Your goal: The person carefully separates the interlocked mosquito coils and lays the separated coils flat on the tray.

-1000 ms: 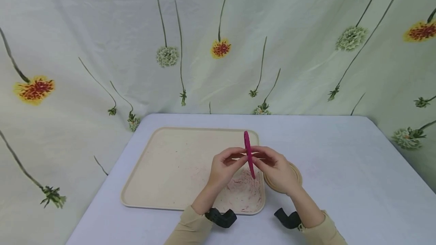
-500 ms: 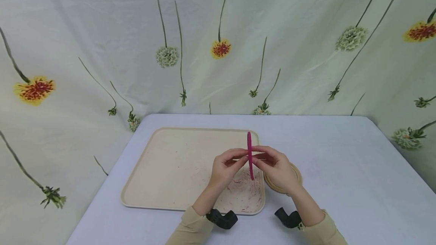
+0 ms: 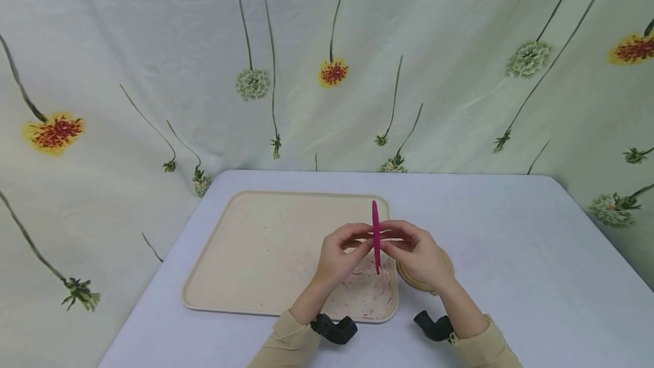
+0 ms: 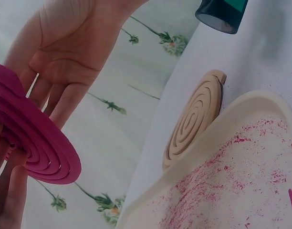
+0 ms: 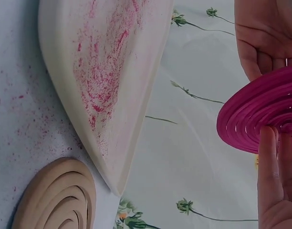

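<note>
Having turned fully edge-on to the head camera since a second ago, and sitting a touch lower, the pink spiral disc (image 3: 376,236); otherwise barely shifting, both hands staying in place above the near right corner of the tray (image 3: 240,305). Pinching the disc from opposite faces: left hand (image 3: 339,254) with fingers partly curled, tips pressing one flat side; right hand (image 3: 415,255) likewise partly curled, fingertips (image 5: 270,157) lying against the other side, no wider grip showing. Holding the disc upright in the air, clear of the tray floor, over the patch of pink powder (image 3: 365,288); showing in the wrist views as concentric rings with open slots between them, a coil rather than a solid plate. Lying flat on the table (image 3: 511,277) just beside the tray's right rim, partly hidden under the right hand in the head view, a tan spiral disc (image 4: 196,117) of the same form. Judging the risk: snapping of the thin rings if the fingertips press unevenly or twist against each other, the coil looking brittle and already shedding dust; slipping from so light a pinch and breaking on the tray; scattering of crumbs past the rim onto the table, some specks already lying there; knocking the tan disc with the right wrist while turning.
</note>
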Demonstrator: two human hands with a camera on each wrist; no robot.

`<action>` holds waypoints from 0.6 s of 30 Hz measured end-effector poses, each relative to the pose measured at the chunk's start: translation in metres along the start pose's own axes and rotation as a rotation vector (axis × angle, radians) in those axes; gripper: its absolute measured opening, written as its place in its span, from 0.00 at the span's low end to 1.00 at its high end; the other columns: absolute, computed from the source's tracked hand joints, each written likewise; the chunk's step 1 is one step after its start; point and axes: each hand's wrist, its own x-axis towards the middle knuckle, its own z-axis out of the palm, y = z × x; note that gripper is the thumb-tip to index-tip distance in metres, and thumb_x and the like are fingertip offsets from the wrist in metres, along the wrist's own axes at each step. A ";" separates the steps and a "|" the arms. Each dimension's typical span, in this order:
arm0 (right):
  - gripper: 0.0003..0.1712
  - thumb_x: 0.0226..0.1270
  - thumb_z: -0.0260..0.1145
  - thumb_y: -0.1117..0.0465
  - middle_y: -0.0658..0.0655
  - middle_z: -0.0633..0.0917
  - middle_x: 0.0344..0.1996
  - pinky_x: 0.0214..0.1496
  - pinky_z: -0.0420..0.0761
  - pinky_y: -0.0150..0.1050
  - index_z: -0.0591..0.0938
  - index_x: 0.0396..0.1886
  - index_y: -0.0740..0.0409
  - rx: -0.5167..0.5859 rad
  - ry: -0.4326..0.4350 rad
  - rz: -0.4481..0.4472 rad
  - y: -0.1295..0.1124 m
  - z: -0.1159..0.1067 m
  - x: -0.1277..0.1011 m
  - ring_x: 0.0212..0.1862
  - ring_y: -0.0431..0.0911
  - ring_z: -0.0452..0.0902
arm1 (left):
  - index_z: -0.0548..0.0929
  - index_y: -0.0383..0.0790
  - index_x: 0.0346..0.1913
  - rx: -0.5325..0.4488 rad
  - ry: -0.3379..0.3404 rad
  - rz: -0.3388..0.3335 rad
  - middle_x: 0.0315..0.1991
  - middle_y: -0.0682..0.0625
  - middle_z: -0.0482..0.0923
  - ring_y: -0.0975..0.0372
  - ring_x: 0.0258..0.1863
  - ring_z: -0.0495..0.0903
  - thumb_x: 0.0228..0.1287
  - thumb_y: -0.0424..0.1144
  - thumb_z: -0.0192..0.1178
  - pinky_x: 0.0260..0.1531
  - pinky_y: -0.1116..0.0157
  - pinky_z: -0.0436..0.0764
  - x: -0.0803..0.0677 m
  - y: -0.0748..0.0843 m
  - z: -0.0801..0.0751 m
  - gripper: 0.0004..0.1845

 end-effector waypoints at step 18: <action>0.23 0.55 0.65 0.74 0.66 0.76 0.47 0.44 0.82 0.40 0.71 0.51 0.64 0.090 -0.150 0.001 0.006 -0.011 0.002 0.44 0.59 0.79 | 0.81 0.24 0.42 0.009 -0.034 0.093 0.39 0.35 0.81 0.46 0.37 0.81 0.56 0.21 0.61 0.38 0.52 0.82 -0.001 0.000 0.003 0.10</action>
